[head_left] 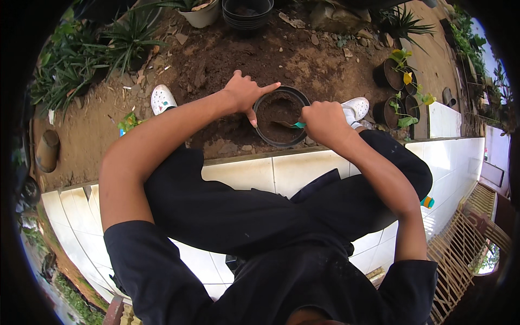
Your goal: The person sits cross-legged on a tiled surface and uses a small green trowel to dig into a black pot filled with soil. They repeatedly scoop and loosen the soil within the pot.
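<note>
A round black pot [281, 142] partly filled with brown soil [277, 108] stands on the dirt between my white shoes. My left hand [242, 93] holds it at the left side, thumb and index finger spread along the rim. Inside the pot's right side, my right hand [322, 120] is closed round a small trowel with a teal handle [298, 125], its blade down in the soil. Loose dark soil lies around the pot.
Stacked black pots [246, 17] and a white planter [197, 16] are at the back. Potted seedlings [387, 76] stand at right, spiky plants [127, 51] at left. I sit on a white-tiled ledge [303, 165]; a bamboo lattice [452, 244] is at lower right.
</note>
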`<state>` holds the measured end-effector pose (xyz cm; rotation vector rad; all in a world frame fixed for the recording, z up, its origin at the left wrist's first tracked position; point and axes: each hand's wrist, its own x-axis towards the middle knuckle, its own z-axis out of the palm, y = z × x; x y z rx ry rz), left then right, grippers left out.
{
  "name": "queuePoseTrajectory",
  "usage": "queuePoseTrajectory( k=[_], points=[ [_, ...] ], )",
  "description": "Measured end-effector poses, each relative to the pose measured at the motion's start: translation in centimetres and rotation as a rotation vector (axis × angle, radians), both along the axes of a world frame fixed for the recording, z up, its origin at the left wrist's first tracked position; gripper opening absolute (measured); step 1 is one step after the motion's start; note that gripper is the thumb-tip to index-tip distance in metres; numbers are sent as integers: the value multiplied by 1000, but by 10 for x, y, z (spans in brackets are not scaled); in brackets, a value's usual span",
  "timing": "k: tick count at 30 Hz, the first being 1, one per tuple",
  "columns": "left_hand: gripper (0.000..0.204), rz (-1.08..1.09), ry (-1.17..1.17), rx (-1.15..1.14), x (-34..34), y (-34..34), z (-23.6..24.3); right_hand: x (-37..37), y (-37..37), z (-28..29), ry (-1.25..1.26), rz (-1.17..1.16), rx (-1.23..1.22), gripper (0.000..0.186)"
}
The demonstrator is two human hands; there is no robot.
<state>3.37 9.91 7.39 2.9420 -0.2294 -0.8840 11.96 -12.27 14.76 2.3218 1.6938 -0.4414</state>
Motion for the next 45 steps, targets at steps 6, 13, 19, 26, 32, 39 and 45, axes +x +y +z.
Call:
queuePoseTrajectory(
  k=[6,13,19,26,32,39,45],
  points=[
    [137,25,13,7,-5,1,0,-12,9,36,94,-33,-153,10],
    [138,1,7,25,2,-1,-2,-3,9,26,53,-106,-64,11],
    [138,-12,10,45,7,-5,-1,-12,1,-20,24,-134,24,8],
    [138,17,17,51,-2,0,1,-19,-3,10,147,-51,-43,16],
    [139,-7,9,48,5,-3,-1,-14,-5,-33,43,-88,19,12],
    [139,16,25,37,1,0,-2,-37,-24,0,103,59,-33,8],
    [140,23,33,27,3,-1,-2,5,-8,59,100,39,-88,10]
  ],
)
